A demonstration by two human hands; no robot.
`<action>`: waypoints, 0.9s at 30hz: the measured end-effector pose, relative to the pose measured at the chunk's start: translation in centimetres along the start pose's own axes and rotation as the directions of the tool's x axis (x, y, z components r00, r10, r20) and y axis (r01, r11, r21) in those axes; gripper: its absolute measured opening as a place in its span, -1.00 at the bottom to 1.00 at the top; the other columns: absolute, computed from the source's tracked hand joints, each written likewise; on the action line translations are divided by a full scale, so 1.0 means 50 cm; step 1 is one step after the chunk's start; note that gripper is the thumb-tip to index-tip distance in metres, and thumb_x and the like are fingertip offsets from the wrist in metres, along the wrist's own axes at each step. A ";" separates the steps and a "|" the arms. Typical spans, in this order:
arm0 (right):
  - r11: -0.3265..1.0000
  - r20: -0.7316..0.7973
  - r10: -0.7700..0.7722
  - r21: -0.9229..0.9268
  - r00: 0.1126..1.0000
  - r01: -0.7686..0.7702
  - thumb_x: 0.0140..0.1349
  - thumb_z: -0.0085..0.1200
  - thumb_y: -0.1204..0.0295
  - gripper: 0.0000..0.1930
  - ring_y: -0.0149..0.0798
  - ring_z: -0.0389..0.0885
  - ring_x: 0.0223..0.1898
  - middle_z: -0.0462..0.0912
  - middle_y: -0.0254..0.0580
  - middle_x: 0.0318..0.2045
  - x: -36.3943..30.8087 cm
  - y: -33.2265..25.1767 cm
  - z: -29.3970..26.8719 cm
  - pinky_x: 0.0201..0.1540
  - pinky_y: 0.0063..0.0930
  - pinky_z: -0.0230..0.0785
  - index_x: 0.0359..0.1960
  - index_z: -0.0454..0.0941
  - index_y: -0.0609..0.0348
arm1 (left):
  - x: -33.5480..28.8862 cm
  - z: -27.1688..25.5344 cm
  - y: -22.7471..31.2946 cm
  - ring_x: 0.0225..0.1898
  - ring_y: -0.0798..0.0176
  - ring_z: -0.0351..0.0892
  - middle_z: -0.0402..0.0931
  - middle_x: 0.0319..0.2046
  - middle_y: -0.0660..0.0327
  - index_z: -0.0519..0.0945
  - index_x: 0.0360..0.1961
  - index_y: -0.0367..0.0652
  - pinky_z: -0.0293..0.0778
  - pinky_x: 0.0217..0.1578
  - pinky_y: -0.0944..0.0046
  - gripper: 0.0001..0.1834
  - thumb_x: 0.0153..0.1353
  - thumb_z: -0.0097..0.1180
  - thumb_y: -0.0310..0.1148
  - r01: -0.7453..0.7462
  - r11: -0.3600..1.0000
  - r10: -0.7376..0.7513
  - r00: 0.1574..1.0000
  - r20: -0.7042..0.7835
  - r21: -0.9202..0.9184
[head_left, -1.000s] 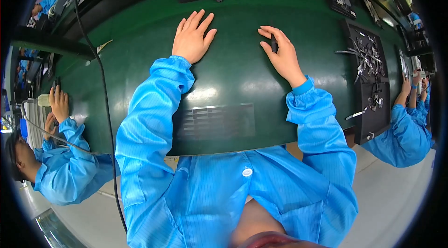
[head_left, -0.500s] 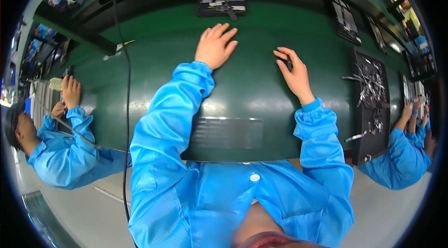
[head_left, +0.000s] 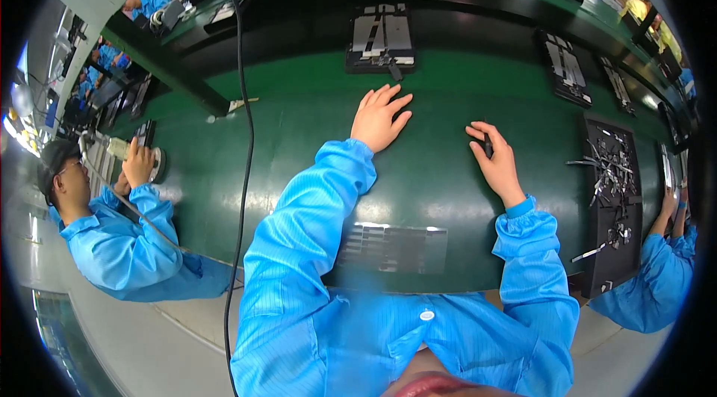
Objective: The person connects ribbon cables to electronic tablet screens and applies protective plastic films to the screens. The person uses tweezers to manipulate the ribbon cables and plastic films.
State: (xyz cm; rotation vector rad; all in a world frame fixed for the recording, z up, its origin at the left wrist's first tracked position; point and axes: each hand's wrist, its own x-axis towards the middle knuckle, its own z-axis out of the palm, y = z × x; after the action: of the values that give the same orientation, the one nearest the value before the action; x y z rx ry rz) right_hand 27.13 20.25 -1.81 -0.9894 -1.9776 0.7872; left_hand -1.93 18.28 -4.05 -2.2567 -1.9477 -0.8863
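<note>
My left hand (head_left: 379, 119) rests palm down on the green tabletop (head_left: 441, 188), fingers spread and holding nothing. Just beyond its fingertips lies an opened flat black device (head_left: 361, 67) with grey panels inside and a small dark tab sticking out at its near edge. My right hand (head_left: 502, 167) is over the table to the right, fingers curled round a small black object (head_left: 488, 146). Most of that object is hidden by the fingers, so its kind cannot be made out. Close to the front edge, between my forearms, is a clear sheet with pale strips (head_left: 392, 249).
At the right stands a black tray (head_left: 631, 225) of loose metallic strips. More opened devices (head_left: 565, 72) lie at the far right. A black cable (head_left: 246, 135) hangs left of my arm. A co-worker at the left holds a pale tool (head_left: 119, 147); another's arms (head_left: 661, 236) show at the right.
The whole view has shifted, so everything appears lower and farther right. My hands keep about the same places on the table; the right one still grips the small black object.
</note>
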 end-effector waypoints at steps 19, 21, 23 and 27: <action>0.990 0.035 -0.105 -0.089 0.994 0.108 0.27 0.13 0.59 -0.64 -0.20 0.64 0.09 0.71 -0.19 0.02 0.000 0.019 -0.006 0.13 -0.42 0.41 0.11 0.48 0.19 | 0.007 -0.004 -0.008 0.36 -0.06 0.31 0.44 0.28 0.09 0.63 0.16 0.03 0.14 0.39 -0.05 -0.61 0.32 0.14 -0.22 -0.013 0.998 0.014 1.000 0.020 -0.065; 0.999 0.060 0.001 0.051 0.998 -0.004 0.28 0.14 0.53 -0.66 -0.04 0.60 0.09 0.71 -0.20 0.01 -0.001 -0.002 -0.002 0.19 -0.28 0.38 0.09 0.48 0.13 | -0.001 -0.018 -0.011 0.35 -0.05 0.33 0.45 0.27 0.10 0.63 0.16 0.04 0.17 0.38 -0.05 -0.61 0.32 0.14 -0.22 -0.028 0.999 0.028 1.000 -0.003 -0.042; 0.999 0.051 -0.019 0.048 0.998 0.017 0.27 0.13 0.55 -0.65 -0.07 0.61 0.09 0.71 -0.19 0.01 -0.008 -0.009 -0.008 0.18 -0.31 0.39 0.10 0.49 0.15 | 0.005 0.003 -0.018 0.33 -0.03 0.36 0.47 0.25 0.12 0.64 0.15 0.04 0.23 0.34 -0.04 -0.61 0.30 0.15 -0.20 -0.052 0.999 0.052 0.998 -0.022 0.006; 0.999 0.040 0.014 0.052 0.999 -0.016 0.27 0.13 0.58 -0.63 -0.14 0.62 0.09 0.70 -0.15 0.02 -0.011 0.018 -0.014 0.19 -0.36 0.37 0.13 0.50 0.20 | 0.009 0.013 -0.003 0.32 -0.03 0.36 0.50 0.20 0.10 0.67 0.08 0.04 0.20 0.35 -0.04 -0.65 0.31 0.15 -0.18 -0.066 0.992 0.057 0.995 -0.083 -0.110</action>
State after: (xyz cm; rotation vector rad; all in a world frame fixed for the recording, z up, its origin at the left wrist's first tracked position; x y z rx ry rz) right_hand 28.30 20.37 -2.35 -0.9662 -1.9749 0.8687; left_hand -1.81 18.97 -4.46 -2.2876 -1.8289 -1.0875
